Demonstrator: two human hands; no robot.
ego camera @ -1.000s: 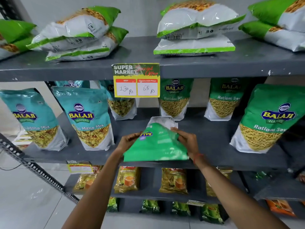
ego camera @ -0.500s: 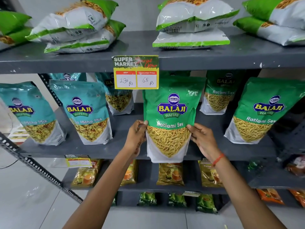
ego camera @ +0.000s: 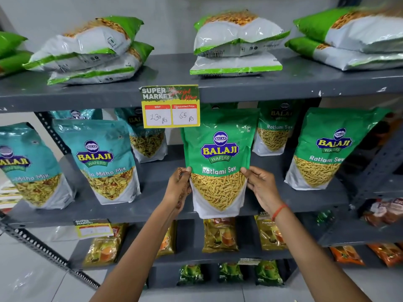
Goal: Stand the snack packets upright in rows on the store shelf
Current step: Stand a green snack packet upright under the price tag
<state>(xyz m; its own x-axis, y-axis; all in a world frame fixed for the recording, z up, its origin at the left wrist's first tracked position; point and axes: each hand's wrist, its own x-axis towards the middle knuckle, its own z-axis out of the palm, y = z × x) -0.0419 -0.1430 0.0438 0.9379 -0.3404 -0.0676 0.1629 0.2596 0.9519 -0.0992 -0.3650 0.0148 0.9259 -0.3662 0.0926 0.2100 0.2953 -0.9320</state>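
Holding a green Ratlami Sev packet (ego camera: 218, 162) upright at the front edge of the middle shelf (ego camera: 152, 205), one hand on each side. My left hand (ego camera: 179, 188) pinches its left edge about halfway up, and my right hand (ego camera: 260, 185) does the same on the right edge, thumb on the front. There's an orange thread (ego camera: 279, 211) on my right wrist. The packet's bottom hangs a bit over the shelf lip, can't really tell if it's resting on the shelf or just in my grip.

On the same shelf, to the left, two teal Mitha Mix packets (ego camera: 104, 162) stand upright near the front, well apart from mine. To the right, another Ratlami Sev packet (ego camera: 327, 149) stands up, leaning back a bit. Further back there's one more teal packet (ego camera: 146, 138) on the left and one more green packet (ego camera: 275, 129) just behind mine on the right.

A yellow price tag (ego camera: 170, 106) hangs off the top shelf (ego camera: 305, 86) edge, reads 130 Rs and 65 Rs, and it overlaps my packet's top left corner.

Up on the top shelf, green and white packets lie flat in stacks (ego camera: 236, 44) of two. Below my arms, the lower shelves have small yellow packets (ego camera: 220, 234) and dark green ones.
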